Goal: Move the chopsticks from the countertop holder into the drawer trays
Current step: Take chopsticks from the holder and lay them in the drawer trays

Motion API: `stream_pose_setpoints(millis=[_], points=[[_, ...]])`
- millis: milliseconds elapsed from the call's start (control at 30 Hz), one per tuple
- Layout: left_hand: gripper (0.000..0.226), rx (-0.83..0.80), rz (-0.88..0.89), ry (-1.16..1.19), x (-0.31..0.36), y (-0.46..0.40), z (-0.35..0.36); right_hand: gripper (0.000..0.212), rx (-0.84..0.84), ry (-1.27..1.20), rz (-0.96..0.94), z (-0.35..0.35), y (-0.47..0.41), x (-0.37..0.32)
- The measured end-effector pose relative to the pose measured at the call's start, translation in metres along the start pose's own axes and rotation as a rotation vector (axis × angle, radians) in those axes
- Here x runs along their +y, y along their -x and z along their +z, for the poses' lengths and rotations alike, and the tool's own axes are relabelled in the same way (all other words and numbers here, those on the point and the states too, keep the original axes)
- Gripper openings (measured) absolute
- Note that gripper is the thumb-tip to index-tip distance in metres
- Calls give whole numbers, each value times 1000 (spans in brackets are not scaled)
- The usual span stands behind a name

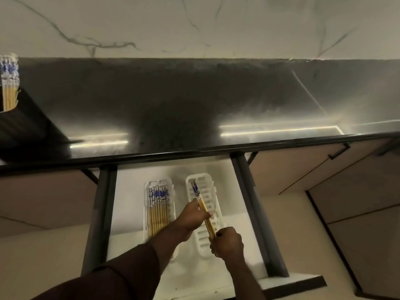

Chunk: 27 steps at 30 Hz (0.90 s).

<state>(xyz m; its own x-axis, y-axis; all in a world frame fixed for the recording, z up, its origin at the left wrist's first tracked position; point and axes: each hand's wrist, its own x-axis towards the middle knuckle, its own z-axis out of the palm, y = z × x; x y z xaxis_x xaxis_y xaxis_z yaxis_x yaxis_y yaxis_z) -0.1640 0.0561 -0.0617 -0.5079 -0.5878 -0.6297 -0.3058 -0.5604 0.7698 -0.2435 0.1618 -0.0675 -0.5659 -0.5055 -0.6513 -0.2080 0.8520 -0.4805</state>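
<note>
A few yellow chopsticks with blue-and-white patterned tops (200, 202) lie slanted over the right white slotted tray (211, 192) in the open drawer. My left hand (192, 217) grips their middle, and my right hand (227, 242) grips their lower ends. The left white tray (172, 210) holds several matching chopsticks (158, 210) laid side by side. At the far left of the countertop, a dark holder (23, 126) keeps several more chopsticks (9, 83) standing upright.
The dark glossy countertop (194, 109) runs across the view, with a marble wall behind it. The white drawer floor (129, 202) lies between dark drawer sides (255, 208). Beige cabinet fronts and a black handle (338, 150) sit to the right.
</note>
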Motion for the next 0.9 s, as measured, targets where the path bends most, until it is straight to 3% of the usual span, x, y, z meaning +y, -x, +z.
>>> stream_pose_setpoints(millis=[600,900], points=[[36,-16,-126,-59,-17,-30,13,32,-58,369,-39,33,-35,-7],[40,1,-171,-92,-22,-33,15,28,-26,506,-183,41,-40,-2]])
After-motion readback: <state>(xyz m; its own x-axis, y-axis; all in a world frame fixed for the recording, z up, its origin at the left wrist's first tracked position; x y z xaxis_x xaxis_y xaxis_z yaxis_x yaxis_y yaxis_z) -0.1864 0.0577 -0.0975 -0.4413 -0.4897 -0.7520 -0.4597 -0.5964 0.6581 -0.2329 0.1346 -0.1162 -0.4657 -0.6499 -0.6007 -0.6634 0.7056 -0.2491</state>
